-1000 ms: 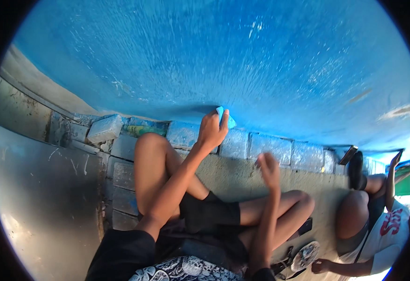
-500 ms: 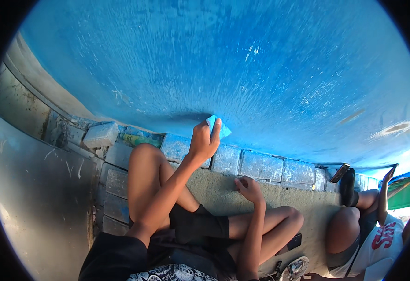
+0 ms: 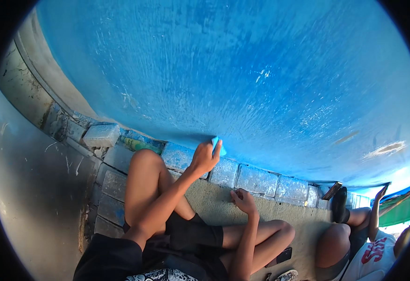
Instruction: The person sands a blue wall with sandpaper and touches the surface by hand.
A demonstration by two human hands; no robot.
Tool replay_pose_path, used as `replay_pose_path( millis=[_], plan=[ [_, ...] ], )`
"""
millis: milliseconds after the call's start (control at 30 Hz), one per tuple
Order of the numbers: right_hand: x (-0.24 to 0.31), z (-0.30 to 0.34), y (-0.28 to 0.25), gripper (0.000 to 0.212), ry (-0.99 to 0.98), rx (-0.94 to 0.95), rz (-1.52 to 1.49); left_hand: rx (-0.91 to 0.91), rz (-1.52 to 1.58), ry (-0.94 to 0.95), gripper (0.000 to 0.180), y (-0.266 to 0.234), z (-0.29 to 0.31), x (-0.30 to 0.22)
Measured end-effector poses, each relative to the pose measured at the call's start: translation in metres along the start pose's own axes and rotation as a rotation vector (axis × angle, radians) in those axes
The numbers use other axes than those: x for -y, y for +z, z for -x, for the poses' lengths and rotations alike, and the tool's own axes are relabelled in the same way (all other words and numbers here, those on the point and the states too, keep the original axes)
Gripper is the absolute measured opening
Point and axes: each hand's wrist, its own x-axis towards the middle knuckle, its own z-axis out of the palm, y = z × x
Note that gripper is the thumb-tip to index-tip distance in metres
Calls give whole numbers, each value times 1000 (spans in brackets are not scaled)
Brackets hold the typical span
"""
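Note:
My left hand is closed round a small folded light-blue sheet and presses it to the low edge of a large blue-painted wall, just above the grey blocks. Its material I cannot make out. The fingers hide much of the sheet. The wall's paint looks streaked, with scattered pale scuffs. My right hand hovers over the ground between my legs and the blocks, fingers loosely curled, with nothing visible in them.
Grey paving blocks line the wall's foot, and a loose block lies at the left. A dull metal panel stands on my left. On the right, another person sits with a hand at the wall, near a dark wooden piece.
My view has tilted, so the wall sits lower in it. My left hand has moved slightly toward the blocks with the sheet, which now shows less. My right hand stays curled.

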Motion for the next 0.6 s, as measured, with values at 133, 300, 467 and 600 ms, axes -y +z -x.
replay_pose_path(
  millis=[133, 300, 467, 600],
  plan=[
    [-20, 0, -4, 30, -3, -24, 28, 37, -17, -37, 33, 6, 0, -12],
    [-18, 5, -7, 29, -34, -37, -14, -4, 122, -32, 36, -8, -15, -41],
    [-15, -1, -3, 32, 12, -42, -36, 48, 19, -23, 36, 4, -3, -12],
    [-25, 8, -5, 32, -20, -77, -47, -28, 117, 26, 38, -6, -17, -49]
  ],
)
